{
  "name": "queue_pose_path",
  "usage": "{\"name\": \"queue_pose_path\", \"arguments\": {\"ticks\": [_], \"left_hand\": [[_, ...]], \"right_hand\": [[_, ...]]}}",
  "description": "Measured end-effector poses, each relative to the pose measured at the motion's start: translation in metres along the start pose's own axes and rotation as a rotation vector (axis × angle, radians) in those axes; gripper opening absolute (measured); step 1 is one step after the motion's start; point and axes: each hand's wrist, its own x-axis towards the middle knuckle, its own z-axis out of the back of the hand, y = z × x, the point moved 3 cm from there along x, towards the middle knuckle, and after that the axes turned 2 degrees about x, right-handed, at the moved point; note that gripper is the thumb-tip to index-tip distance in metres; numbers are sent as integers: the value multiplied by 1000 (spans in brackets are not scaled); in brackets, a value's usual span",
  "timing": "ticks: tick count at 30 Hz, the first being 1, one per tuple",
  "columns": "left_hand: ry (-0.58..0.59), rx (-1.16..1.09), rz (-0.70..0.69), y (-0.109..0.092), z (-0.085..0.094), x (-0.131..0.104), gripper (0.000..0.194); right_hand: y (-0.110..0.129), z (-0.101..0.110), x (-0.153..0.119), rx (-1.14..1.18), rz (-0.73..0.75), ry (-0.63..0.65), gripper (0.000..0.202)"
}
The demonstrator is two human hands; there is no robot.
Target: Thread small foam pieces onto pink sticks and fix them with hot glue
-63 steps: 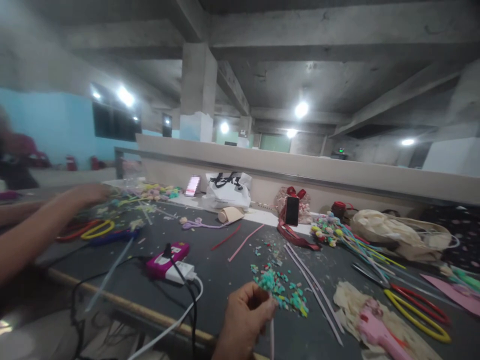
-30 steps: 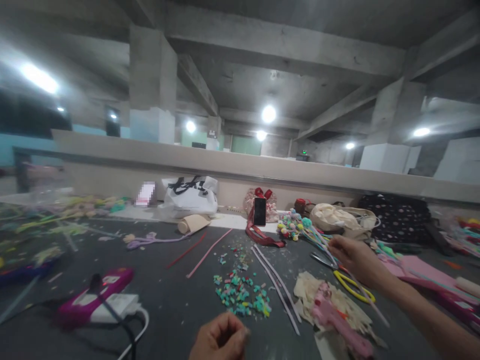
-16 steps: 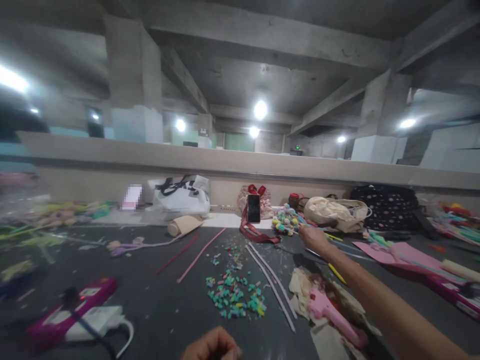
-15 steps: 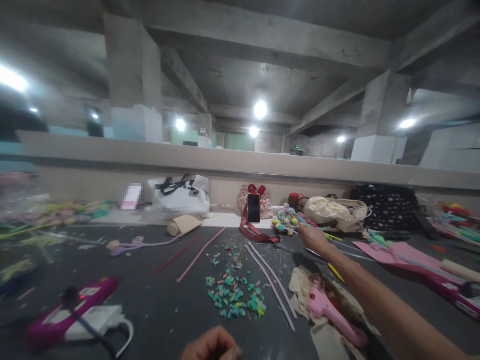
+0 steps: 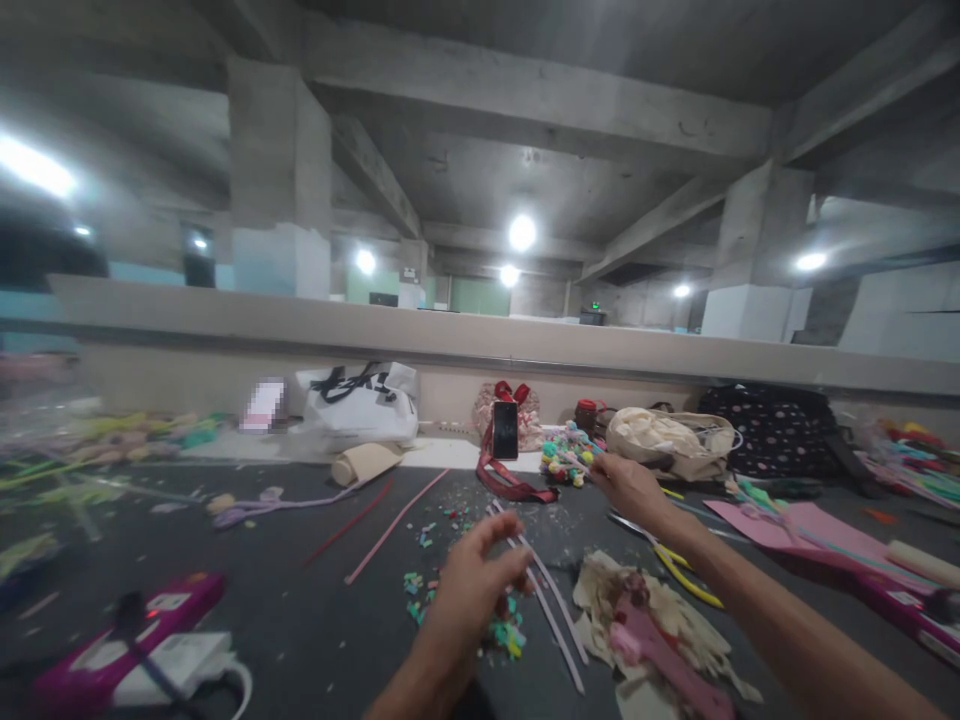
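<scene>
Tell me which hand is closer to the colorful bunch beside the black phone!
Right. The right hand is at the right edge of the colorful bunch; touching, I can't tell. The left hand is farther off, lower in view, over the green bits.

It is dim and gray under the ceiling (image 5: 570, 60). Far white lamps (image 5: 522, 232) glow with fuzzy edges, and the left lamp (image 5: 34, 167) looks stretched. The table (image 5: 300, 620) is dark, blurry at its left end. Little squares hide the left screen (image 5: 262, 405).
</scene>
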Motion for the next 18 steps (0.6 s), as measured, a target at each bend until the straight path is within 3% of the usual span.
{"name": "queue_pose_path", "arguments": {"ticks": [2, 4, 8, 11, 18], "left_hand": [[14, -82, -28, -12, -20, 21, 58], [102, -184, -20, -16, -41, 36, 63], [202, -178, 0, -11, -58, 36, 40], [240, -135, -13, -4, -45, 11, 32], [142, 5, 56, 24, 26, -33, 41]], "right_hand": [[9, 10, -4, 77, 39, -29, 19], [17, 17, -8, 161, 67, -45, 19], [18, 25, -13, 356, 89, -15, 21], [10, 28, -15, 493, 83, 41, 23], [-7, 33, -12, 559, 38, 94, 29]]}}
